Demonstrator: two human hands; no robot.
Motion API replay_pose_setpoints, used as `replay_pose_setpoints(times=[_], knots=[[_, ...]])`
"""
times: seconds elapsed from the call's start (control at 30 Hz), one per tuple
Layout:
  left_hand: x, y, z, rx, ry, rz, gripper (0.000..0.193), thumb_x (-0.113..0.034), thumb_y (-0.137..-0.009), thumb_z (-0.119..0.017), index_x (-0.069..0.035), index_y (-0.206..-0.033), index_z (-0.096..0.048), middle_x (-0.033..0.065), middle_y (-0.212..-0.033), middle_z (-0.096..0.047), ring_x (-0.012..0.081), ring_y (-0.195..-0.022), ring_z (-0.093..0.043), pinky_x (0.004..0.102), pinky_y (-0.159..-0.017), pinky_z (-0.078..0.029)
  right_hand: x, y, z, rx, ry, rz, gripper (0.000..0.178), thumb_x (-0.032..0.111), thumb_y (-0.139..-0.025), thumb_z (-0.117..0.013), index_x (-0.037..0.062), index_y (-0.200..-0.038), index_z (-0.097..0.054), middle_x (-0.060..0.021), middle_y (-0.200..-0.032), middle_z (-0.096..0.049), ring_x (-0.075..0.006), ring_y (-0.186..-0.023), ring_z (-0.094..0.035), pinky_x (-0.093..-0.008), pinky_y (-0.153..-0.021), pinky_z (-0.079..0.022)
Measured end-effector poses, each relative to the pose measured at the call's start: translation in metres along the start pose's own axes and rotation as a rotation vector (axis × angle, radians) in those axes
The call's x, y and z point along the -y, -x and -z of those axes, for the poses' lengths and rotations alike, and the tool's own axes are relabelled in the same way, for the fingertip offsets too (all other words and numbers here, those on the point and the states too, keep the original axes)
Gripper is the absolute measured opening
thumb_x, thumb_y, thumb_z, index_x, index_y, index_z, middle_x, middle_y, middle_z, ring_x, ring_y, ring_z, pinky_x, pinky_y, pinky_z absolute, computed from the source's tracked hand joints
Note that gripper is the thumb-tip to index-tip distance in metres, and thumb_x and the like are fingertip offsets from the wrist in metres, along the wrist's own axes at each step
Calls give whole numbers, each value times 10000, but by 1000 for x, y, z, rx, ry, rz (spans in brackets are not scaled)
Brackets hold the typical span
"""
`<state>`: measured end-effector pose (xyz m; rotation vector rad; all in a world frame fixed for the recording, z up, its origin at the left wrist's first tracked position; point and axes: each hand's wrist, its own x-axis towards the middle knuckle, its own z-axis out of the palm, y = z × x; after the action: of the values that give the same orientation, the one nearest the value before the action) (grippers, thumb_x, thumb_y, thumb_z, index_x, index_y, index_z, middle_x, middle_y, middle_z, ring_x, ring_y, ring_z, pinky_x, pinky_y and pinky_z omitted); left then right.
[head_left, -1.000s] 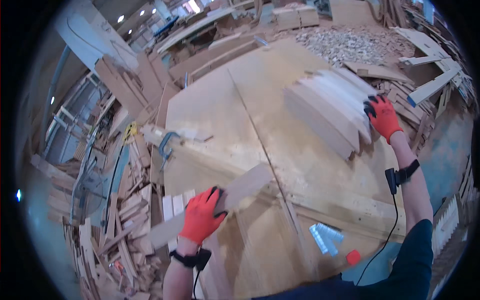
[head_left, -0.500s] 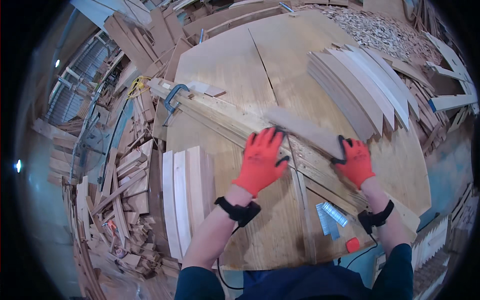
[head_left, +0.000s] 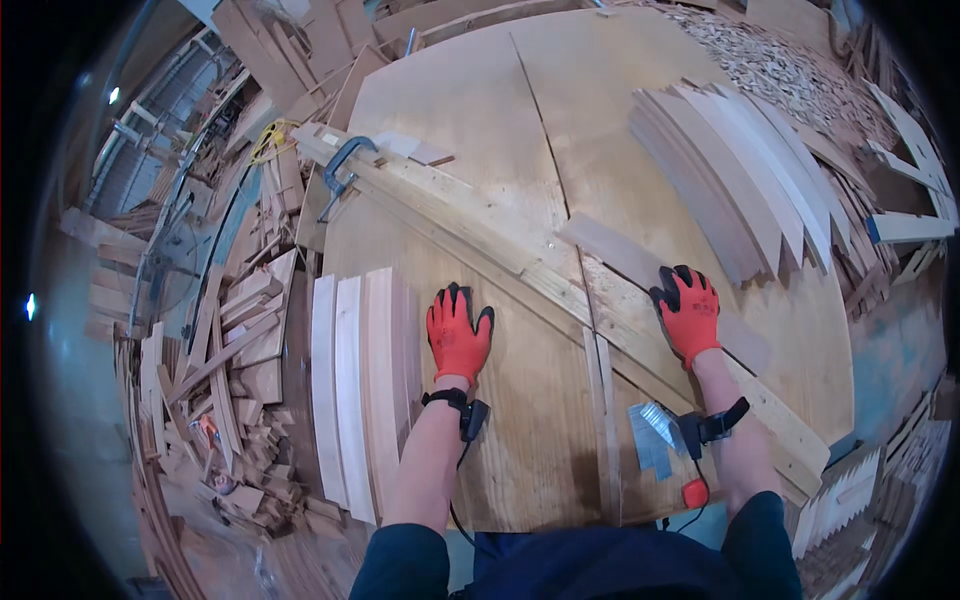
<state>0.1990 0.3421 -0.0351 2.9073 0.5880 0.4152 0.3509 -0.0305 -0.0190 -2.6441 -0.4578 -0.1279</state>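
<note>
My right hand, in a red and black glove, lies on a pale curved wooden slat and holds it down. The slat rests on the plywood table, against a long straight rail that runs diagonally from upper left to lower right. My left hand, gloved the same way, lies flat on the bare plywood just below the rail and holds nothing. To the left of that hand lies a row of three long slats side by side.
A fanned stack of several curved slats lies at the upper right. A blue clamp grips the rail's upper end. A shiny metal piece and a small red object lie near my right wrist. Scrap wood is heaped off the table's left edge.
Half a second ago both hands held the slat. My left hand has let go and moved down-left onto the plywood. The slat now lies against the rail under my right hand.
</note>
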Motion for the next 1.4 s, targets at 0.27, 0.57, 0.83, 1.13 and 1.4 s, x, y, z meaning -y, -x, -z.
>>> replay_pose_setpoints(times=[0.27,0.57,0.83,1.13,1.4], knots=[[1,-12,2,-11,8,0,637,-371,-900,-662,-38,-1424,-519,190,-1524,-460,395,-1431,-360,508,-1193,-246,21,-28,-14,-9,-56,-66,469,243,-832,-733,128,-1281,-659,-100,-1351,-594,-333,-1279,-496,-476,-1089,-386],[19,-44,-10,-48,4,5,647,-373,-888,-675,-22,-1409,-524,189,-1510,-471,388,-1420,-372,506,-1193,-246,36,-57,-42,-72,-13,-52,464,235,-851,-707,88,-1287,-649,-112,-1354,-610,-328,-1278,-520,-466,-1109,-389],[49,-103,-30,-32,62,22,613,-387,-889,-672,-68,-1396,-545,166,-1496,-489,372,-1411,-384,500,-1187,-257,51,-112,-88,-7,39,-59,477,234,-859,-706,76,-1305,-645,-128,-1394,-594,-349,-1301,-508,-458,-1141,-365],[52,-207,-62,-30,35,27,609,-422,-913,-641,-72,-1400,-534,176,-1502,-474,368,-1423,-370,497,-1192,-246,51,-216,-109,12,133,-22,574,338,-881,-694,72,-1380,-592,-177,-1453,-535,-355,-1343,-480,-463,-1194,-299],[77,-267,-83,44,23,45,675,-452,-931,-610,-47,-1455,-482,171,-1544,-431,367,-1452,-339,500,-1217,-213,79,-276,-139,122,215,-96,668,420,-884,-688,74,-1434,-536,-191,-1519,-465,-386,-1408,-415,-480,-1228,-252]])
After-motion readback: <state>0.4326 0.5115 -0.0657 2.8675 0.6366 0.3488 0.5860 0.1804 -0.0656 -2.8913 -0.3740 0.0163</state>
